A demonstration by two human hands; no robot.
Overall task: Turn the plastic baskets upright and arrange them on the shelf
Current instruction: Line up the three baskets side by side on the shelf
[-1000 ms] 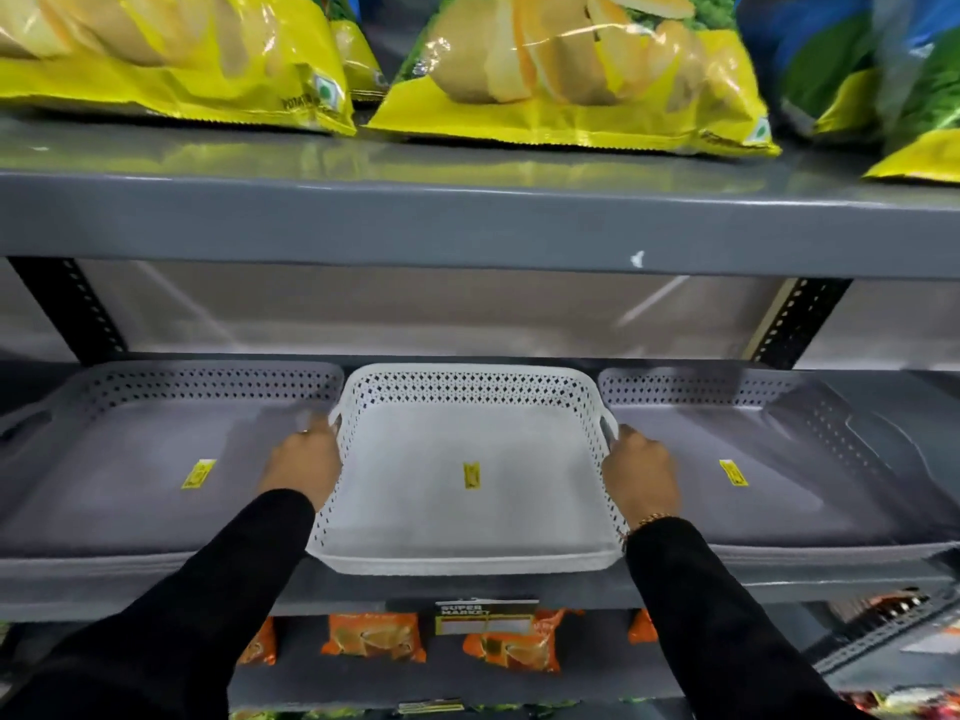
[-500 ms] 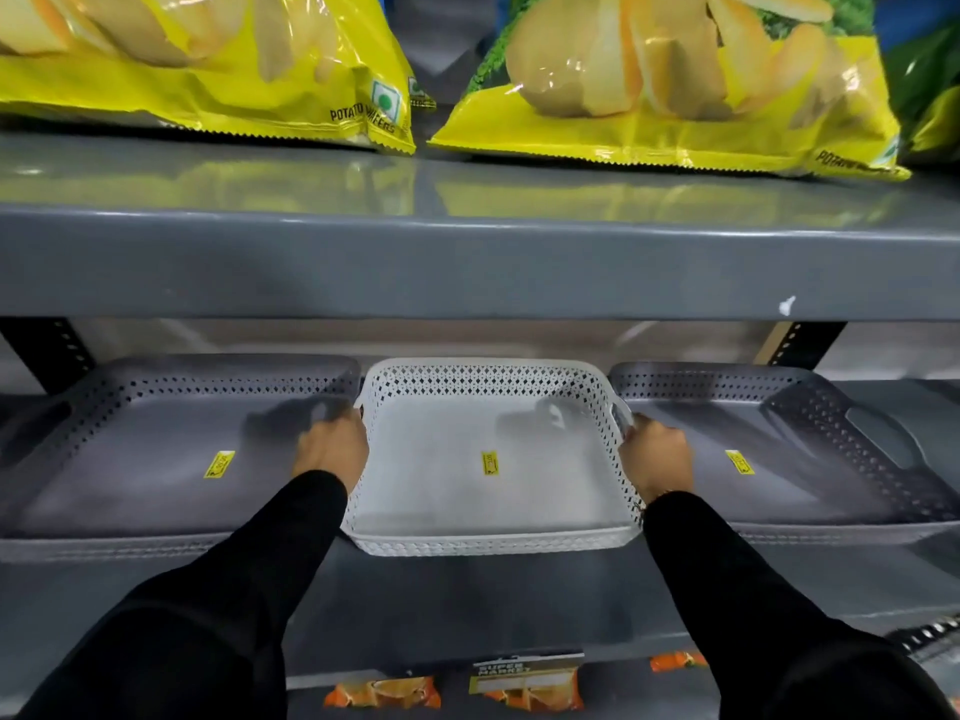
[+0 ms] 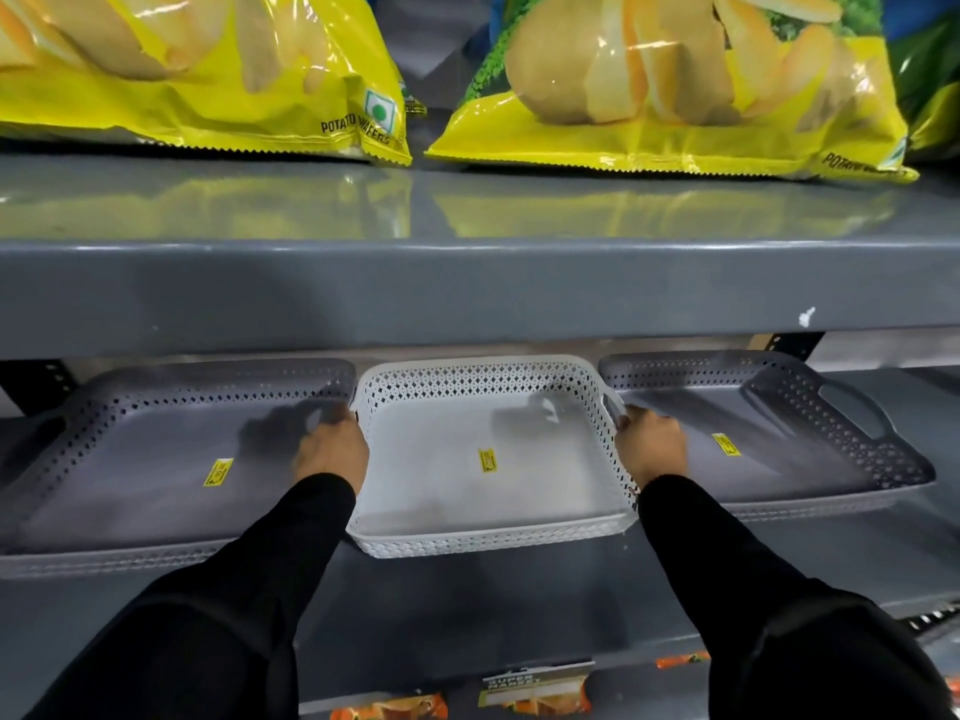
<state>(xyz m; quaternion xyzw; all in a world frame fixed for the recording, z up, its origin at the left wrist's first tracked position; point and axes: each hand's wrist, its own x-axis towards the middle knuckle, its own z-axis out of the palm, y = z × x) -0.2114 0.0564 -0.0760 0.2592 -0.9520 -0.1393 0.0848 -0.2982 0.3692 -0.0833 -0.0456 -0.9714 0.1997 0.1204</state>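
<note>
A white perforated plastic basket (image 3: 441,491) sits upright in the middle of the grey shelf (image 3: 519,605), with a yellow sticker on its floor. My left hand (image 3: 332,449) grips its left handle and my right hand (image 3: 652,446) grips its right handle. A grey basket (image 3: 145,459) stands upright to its left and another grey basket (image 3: 810,433) to its right, each with a yellow sticker inside. All three lie side by side, their rims close together.
The shelf above (image 3: 467,288) hangs low over the baskets and carries yellow crisp bags (image 3: 675,85). Orange packets (image 3: 395,709) show on the shelf below. Black perforated uprights (image 3: 36,376) stand at the back corners.
The white basket has slid back into the shelf between the two grey ones, both hands still on its handles. The view has tilted up, showing more of the upper shelf.
</note>
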